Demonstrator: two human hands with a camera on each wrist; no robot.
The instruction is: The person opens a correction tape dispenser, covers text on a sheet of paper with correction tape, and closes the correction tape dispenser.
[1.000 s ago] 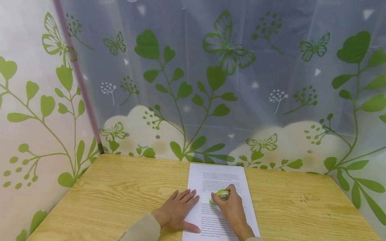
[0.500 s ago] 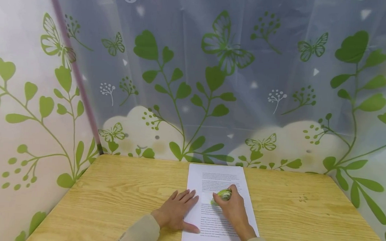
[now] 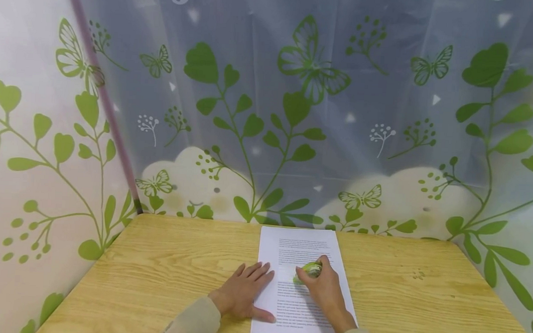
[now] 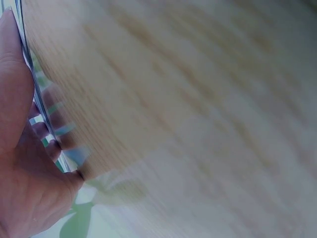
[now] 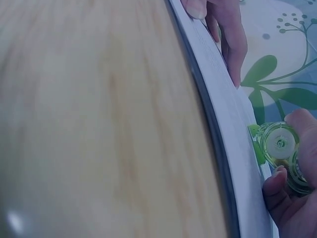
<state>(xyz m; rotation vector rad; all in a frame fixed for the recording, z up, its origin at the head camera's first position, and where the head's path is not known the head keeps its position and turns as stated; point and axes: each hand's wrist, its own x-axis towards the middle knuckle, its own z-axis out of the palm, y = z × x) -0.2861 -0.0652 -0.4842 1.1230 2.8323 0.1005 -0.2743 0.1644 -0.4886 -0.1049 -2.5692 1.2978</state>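
A stack of printed paper point(image 3: 292, 233) lies on the wooden table point(image 3: 190, 248). My left hand point(image 3: 244, 290) rests flat with fingers spread across its left edge. In the left wrist view that hand point(image 4: 29, 183) lies along the sheets' thin edge. My right hand point(image 3: 328, 291) pinches a green correction tape dispenser point(image 3: 308, 272) between thumb and fingers, over a white gap between two text blocks. Close up in the right wrist view, the dispenser point(image 5: 281, 143) has a clear round body with a white wheel, and its green tip end is right at the paper's surface.
A patterned curtain point(image 3: 269, 111) with butterflies and green leaves stands behind the table's back edge. Bare wood point(image 3: 426, 305) extends to the right of the paper, and more on the left. A purplish pole point(image 3: 103, 87) runs along the curtain's left corner.
My right hand has slid a short way to the right across the page with the correction tape dispenser in its grip. The left hand keeps its place on the paper's left side.
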